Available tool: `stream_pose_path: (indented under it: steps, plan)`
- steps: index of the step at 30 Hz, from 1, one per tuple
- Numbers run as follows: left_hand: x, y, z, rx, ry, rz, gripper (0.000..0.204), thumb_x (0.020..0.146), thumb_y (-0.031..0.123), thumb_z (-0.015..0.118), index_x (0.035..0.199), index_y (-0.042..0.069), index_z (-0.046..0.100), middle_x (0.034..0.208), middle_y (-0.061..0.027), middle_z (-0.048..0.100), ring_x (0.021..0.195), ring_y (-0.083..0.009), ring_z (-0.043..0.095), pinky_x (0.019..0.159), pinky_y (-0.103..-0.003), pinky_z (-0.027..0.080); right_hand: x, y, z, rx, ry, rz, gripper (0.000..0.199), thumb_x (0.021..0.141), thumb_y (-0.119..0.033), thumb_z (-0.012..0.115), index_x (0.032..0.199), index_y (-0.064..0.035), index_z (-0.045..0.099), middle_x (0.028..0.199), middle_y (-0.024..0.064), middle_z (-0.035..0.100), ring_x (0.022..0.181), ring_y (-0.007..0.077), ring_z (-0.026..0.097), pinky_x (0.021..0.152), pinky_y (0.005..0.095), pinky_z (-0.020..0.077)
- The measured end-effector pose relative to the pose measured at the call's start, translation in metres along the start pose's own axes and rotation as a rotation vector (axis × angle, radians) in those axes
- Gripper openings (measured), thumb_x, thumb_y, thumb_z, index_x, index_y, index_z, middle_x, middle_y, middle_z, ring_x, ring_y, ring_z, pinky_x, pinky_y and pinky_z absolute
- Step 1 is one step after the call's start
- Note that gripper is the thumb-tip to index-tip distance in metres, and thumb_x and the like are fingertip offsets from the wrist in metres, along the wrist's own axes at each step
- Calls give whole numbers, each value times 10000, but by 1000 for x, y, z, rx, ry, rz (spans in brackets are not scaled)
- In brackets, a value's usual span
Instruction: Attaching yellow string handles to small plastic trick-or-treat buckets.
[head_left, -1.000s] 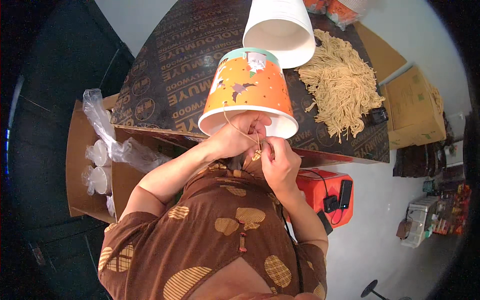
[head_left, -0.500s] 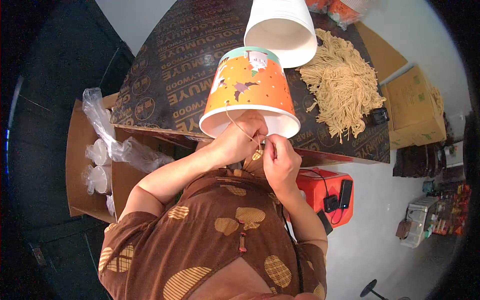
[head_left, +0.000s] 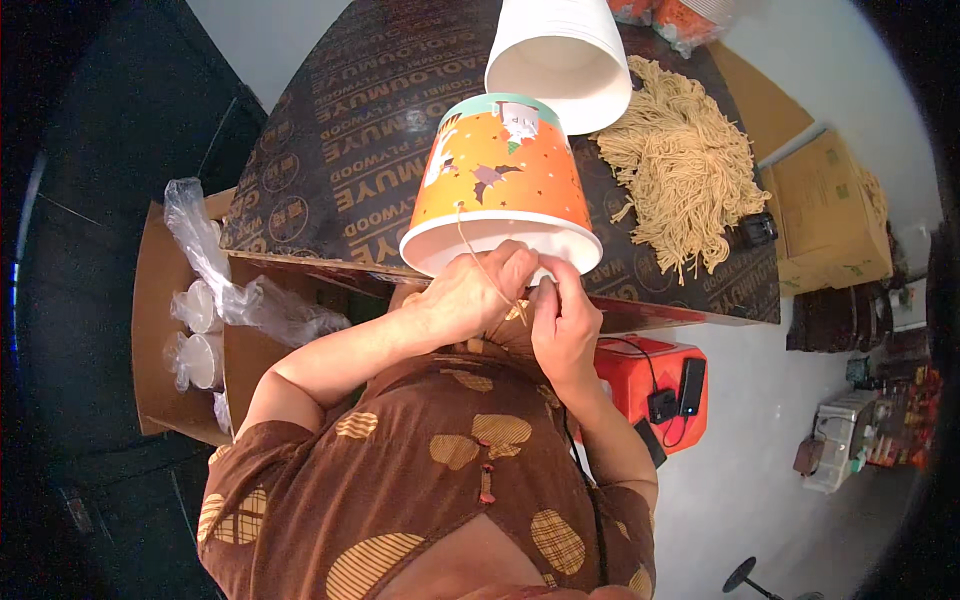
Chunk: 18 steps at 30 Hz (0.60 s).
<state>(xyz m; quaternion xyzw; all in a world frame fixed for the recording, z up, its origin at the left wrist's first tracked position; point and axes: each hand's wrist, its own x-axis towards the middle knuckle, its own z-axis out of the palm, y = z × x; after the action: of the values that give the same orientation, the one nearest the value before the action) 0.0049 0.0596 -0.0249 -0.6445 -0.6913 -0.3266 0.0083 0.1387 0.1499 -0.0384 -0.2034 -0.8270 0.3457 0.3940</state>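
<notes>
Repeated lettering (head_left: 385, 202) on tabletop (head_left: 632, 275), letters (head_left: 518, 108) on bucket (head_left: 550, 185)

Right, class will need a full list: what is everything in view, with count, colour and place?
patterned bucket: one, orange, table's near edge
white bucket: at least one, white, behind it
cord: one, tan, from bucket to hands
cord pile: one, cream, table's right
table: one, dark, ahead
small device: one, black, table's right edge
wrapped buckets: several, orange, top right
open carton: one, brown, left
cups: at least two, white, in carton
plastic film: uncounted, clear, on carton
closed-looking carton: one, brown, right
stool: one, red, lower right
shirt: one, brown, below
left hand, right hand: two, bare, at bucket's rim
</notes>
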Motion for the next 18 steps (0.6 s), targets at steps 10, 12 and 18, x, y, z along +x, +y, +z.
stream_pose_path:
  steps: [10,12,18]
  plan:
    - [0,1,-10,-147,9,46,214,812,32,669,1003,78,583,842,-128,620,761,-366,645,599,-447,505,7,-6,-17,2,-228,125,260,884,-22,523,1136,-32,586,913,240,663,838,424,662,694,468,531]
    - [0,1,-11,-194,-21,-12,187,824,26,660,985,75,578,833,-120,617,755,-362,644,597,-439,502,8,-3,-18,6,-308,156,228,886,-27,504,1098,-41,586,828,241,654,788,426,656,656,474,519]
    - [-1,2,-6,-177,2,-12,153,847,49,655,967,62,560,819,-130,616,723,-370,640,580,-435,498,7,-2,-18,19,-321,212,241,886,-31,507,1115,-60,577,775,245,642,747,435,649,628,496,506]
